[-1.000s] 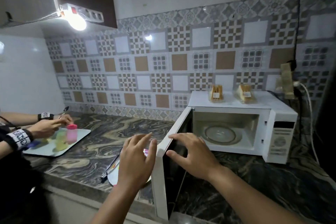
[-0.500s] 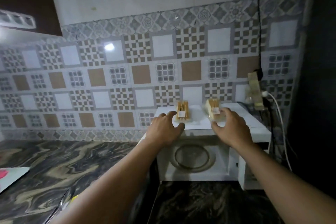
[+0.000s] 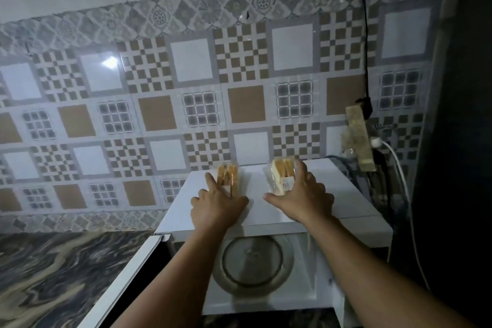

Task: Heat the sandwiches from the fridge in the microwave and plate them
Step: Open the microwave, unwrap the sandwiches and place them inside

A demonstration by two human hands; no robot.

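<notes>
Two wrapped sandwiches stand on top of the white microwave (image 3: 346,194). My left hand (image 3: 217,206) wraps its fingers around the left sandwich (image 3: 229,176). My right hand (image 3: 303,194) closes around the right sandwich (image 3: 281,173), which has a small label on its clear wrap. Both packs still rest on the microwave top. Below, the microwave door (image 3: 125,279) hangs open to the left and the glass turntable (image 3: 253,261) inside holds nothing.
A patterned tile wall rises behind the microwave. A power strip (image 3: 359,138) with a white plug and cable hangs at the right, next to a dark vertical surface. The marbled dark countertop (image 3: 53,274) stretches to the left.
Both hands left the microwave door, rose to the microwave top and closed around the two sandwiches. My view swung right and up, away from the other person at the left.
</notes>
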